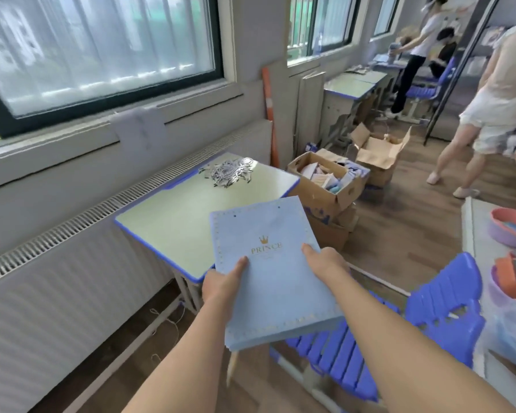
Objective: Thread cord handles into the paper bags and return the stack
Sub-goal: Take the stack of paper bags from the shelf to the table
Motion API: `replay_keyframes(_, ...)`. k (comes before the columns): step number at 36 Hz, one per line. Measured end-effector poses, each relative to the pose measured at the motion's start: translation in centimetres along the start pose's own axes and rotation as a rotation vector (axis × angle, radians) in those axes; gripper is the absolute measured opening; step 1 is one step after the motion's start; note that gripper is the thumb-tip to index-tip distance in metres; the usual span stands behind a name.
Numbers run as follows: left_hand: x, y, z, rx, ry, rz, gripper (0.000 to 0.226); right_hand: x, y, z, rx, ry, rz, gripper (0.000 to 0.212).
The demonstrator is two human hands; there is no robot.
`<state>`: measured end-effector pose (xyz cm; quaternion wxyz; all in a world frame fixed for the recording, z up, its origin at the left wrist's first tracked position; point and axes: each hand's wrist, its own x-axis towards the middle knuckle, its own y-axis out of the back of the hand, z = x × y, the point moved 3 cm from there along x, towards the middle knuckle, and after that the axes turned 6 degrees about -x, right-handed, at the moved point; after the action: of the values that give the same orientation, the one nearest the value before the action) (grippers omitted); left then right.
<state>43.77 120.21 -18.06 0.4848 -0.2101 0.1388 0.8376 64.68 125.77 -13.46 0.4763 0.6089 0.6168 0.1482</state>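
A stack of flat light-blue paper bags (268, 281), with a gold crown and the word PRINCE on the top one, hangs in the air over the near corner of a desk. My left hand (221, 286) grips its left edge, thumb on top. My right hand (325, 260) grips its right edge, thumb on top as well. On the far end of the pale green desk (173, 222) lies a tangled pile of white cord handles (228, 172).
A blue slatted chair (399, 332) stands just right of the desk. Open cardboard boxes (328, 183) sit on the floor behind it. A radiator cover runs under the window at left. One person walks at right; others stand at far desks. Coloured bowls (510, 231) sit at right.
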Motion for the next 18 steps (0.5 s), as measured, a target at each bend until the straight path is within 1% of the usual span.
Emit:
replay_keyframes(8,4.8,-2.2,2.3,-0.067,0.036,0.200,0.065,8.4,0.8,-5.4,-0.044,0.121,-0.109,0.057)
replay_keyframes(11,6.6,-1.9,3.1,-0.080,0.055,0.242,0.063,10.5,0.2,-7.6,-0.065,0.150,-0.141,0.059)
replay_keyframes(15,9.3,-0.8,4.3,-0.075,0.056,0.299,0.072,13.3,-1.4,-11.0,-0.108,0.204,-0.180,0.059)
replay_keyframes(18,11.5,0.4,5.3,-0.092,0.063,0.329,0.073,14.9,-2.9,-14.0,-0.129,0.246,-0.202,0.061)
